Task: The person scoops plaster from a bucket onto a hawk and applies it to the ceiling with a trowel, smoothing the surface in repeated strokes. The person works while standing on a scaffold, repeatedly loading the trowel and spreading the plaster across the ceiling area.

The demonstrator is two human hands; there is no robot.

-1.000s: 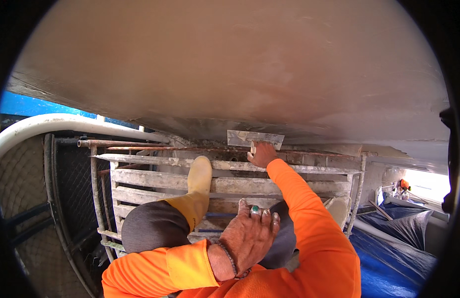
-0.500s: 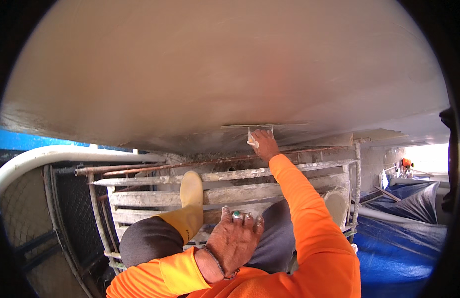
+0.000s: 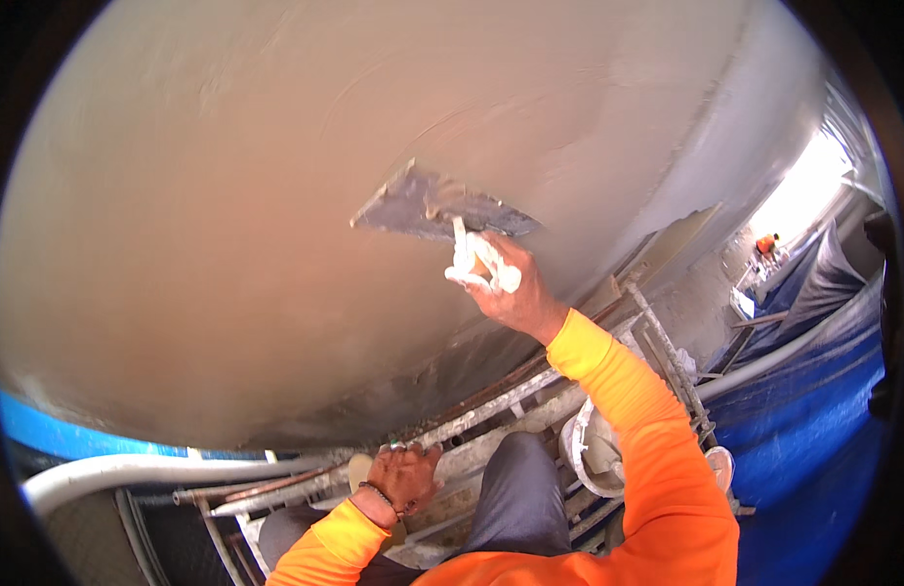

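My right hand [image 3: 511, 288] is wrapped round the pale, plaster-smeared handle of a plastering trowel [image 3: 405, 203]. Its flat, rectangular metal blade lies tilted against the wet grey-brown plastered wall [image 3: 227, 244], with a lump of plaster on its back. White plaster coats my thumb and fingers. Low in front of me, my left hand [image 3: 405, 479] is held palm down above the scaffold boards, close to my boot. Its fingers are a little apart and bent downward, with no held object visible; the fingertips are partly hidden.
Splattered scaffold rails [image 3: 472, 422] run below the wall. Beside my right knee stands a white bucket [image 3: 581, 451], partly behind my sleeve. A thick white pipe [image 3: 130, 474] curves at lower left. Blue tarpaulin [image 3: 794, 430] hangs at right; a person in orange [image 3: 767, 246] is farther off.
My right hand has carried the trowel up the wall from its lower edge, and the blade's back now shows. My left hand has shifted left and down. The view has tilted, revealing the bucket.
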